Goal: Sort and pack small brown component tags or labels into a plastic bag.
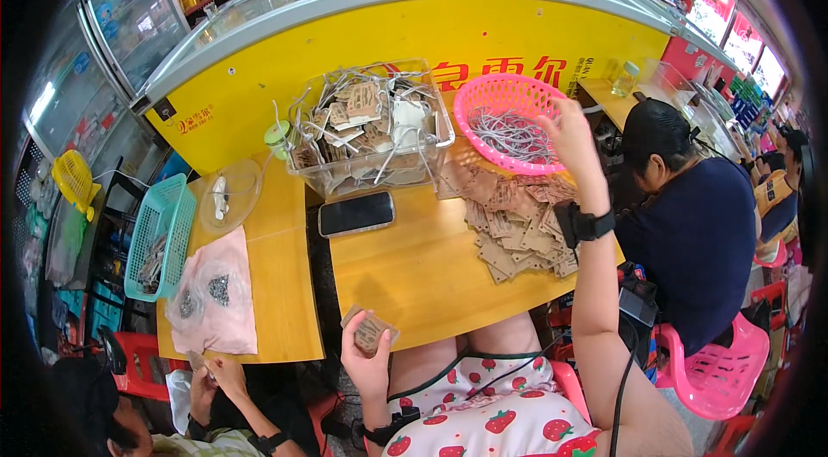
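Observation:
My left hand (367,364) is closed around a small brown cardboard tag (373,334) near the table's front edge; whether it is one tag or a stack I cannot tell. My right arm stretches forward, and my right hand (569,136) is over the right side of a pink plastic basket (502,88). Its fingers look bent but apart, with nothing visible between them. Grey cords (513,131) lie tangled in the basket. In front of it, a loose heap of brown cardboard tags (516,224) spreads over the table.
A clear plastic bin (371,172) full of corded tags stands behind a dark phone (356,214). On the left table are a pink cloth (220,293) and a teal basket (164,237). A person (699,190) sits at right; another person's hands (216,379) work at lower left.

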A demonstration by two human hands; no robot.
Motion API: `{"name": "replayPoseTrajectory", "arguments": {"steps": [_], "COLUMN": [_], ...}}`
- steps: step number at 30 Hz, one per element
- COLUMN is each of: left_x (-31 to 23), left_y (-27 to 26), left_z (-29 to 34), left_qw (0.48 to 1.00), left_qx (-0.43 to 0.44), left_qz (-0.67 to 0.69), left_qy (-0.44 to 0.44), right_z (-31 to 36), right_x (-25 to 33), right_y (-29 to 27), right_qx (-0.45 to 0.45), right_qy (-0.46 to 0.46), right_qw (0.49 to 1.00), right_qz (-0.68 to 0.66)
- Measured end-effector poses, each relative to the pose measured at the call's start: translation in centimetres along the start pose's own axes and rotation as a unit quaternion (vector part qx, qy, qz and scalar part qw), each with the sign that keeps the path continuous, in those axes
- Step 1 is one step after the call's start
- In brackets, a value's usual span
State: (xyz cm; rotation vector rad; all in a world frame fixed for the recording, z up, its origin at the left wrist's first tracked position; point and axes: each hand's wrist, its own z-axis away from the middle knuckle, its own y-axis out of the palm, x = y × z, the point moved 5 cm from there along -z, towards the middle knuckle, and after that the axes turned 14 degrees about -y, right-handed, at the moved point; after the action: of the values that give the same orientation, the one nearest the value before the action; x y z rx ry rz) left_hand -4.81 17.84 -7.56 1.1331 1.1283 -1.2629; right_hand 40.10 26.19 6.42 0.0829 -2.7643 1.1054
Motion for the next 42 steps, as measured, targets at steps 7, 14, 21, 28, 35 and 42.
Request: {"name": "replayPoseTrajectory", "arguments": {"steps": [7, 14, 21, 28, 35, 42], "left_x": [0.1, -0.1, -0.2, -0.9, -4.2, -6.5], "left_y": [0.4, -0.2, 0.8, 1.4, 1.6, 2.9], "left_z": [0.6, 0.2, 0.0, 1.8, 6.4, 12.4], "left_qw": [1.000, 1.000, 0.999, 0.998, 0.993, 0.962], "left_qx": [0.022, 0.008, 0.039, 0.047, 0.093, 0.266], "left_qz": [-0.001, -0.027, -0.002, -0.030, 0.078, -0.030], "left_qy": [-0.016, 0.000, -0.028, -0.005, 0.009, 0.061], "right_z": [1.0, 1.7, -0.7, 6.7, 17.9, 22.0], "right_x": [-0.2, 0.2, 5.2, 19.0, 25.2, 24.9], "right_y": [11.2, 13.0, 0.8, -10.9, -11.4, -13.4], "right_qx": [0.184, 0.262, -0.128, -0.024, 0.235, 0.169], "right_qy": [-0.050, 0.114, -0.060, -0.144, -0.128, -0.058], "right_qw": [0.978, 0.958, 0.982, 0.933, 0.786, 0.831], "right_qz": [-0.088, -0.011, -0.122, -0.328, -0.557, -0.527]}}
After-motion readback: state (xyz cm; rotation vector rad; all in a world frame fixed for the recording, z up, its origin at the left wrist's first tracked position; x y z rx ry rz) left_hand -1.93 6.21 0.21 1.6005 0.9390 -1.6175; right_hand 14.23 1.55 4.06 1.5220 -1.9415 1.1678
